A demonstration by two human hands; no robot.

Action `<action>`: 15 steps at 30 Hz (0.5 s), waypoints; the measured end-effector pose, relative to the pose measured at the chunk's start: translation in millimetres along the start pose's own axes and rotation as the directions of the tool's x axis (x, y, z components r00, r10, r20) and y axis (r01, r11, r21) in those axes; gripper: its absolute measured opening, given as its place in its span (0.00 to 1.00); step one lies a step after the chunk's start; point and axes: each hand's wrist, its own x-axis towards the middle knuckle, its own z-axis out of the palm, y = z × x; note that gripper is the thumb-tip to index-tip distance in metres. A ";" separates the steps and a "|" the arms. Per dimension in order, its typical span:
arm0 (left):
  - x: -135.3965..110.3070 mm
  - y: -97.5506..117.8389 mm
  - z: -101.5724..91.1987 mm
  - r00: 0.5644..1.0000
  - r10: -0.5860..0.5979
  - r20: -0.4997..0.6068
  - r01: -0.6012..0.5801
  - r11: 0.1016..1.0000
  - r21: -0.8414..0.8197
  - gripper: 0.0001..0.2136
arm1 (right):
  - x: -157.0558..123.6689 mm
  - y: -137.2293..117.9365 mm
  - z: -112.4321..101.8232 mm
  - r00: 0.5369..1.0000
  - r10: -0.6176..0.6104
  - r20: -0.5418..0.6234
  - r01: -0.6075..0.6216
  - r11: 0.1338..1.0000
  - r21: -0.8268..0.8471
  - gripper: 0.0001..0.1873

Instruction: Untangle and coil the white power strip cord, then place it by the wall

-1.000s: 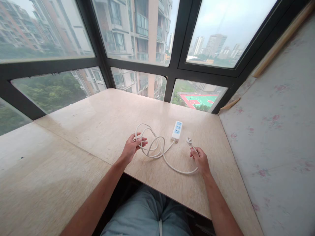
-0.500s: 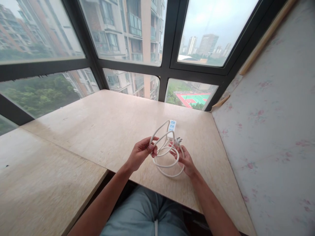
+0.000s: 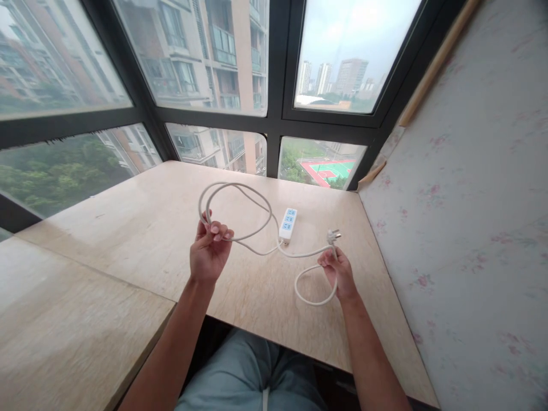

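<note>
A white power strip (image 3: 288,224) with blue-faced sockets lies on the tabletop, its white power cord (image 3: 257,197) coming out of the near end. Fingers closed, my left hand (image 3: 209,248) holds large loops of that cord, which rise above the table on the left. My right hand (image 3: 338,271) grips the cord just below the plug (image 3: 333,236), whose metal prongs point right. A smaller cord loop hangs beside my right fingers, near the table. Between the two hands a stretch of cord runs past the near end of the strip.
The beige marble-patterned tabletop (image 3: 141,211) reaches dark-framed windows (image 3: 274,123) at the back. A wall with floral paper (image 3: 454,228) borders its right side. At the lower left is a second, adjoining slab (image 3: 77,319). My legs (image 3: 240,371) are below the front edge.
My hands have moved apart, the left one going left with its loops and the right one slightly right with the plug. The cord bundle has spread open, leaving the power strip in plain view.
</note>
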 end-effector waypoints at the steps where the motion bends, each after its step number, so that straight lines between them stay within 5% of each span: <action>1: 4.5 4.9 -6.3 0.999 0.021 -0.026 -0.021 1.000 -0.011 0.15 | 2.1 -5.3 -6.3 0.998 -0.020 -0.053 0.021 1.000 0.018 0.18; 9: 21.0 28.7 -54.0 0.977 0.040 -0.211 -0.035 0.999 0.025 0.10 | 5.6 -25.4 -29.7 0.987 0.020 -0.162 0.019 0.972 0.235 0.21; 15: 15.5 33.2 -84.8 0.941 -0.093 -0.325 0.104 0.994 0.019 0.08 | 9.1 -21.7 -50.0 0.971 0.139 -0.192 -0.053 0.917 0.395 0.23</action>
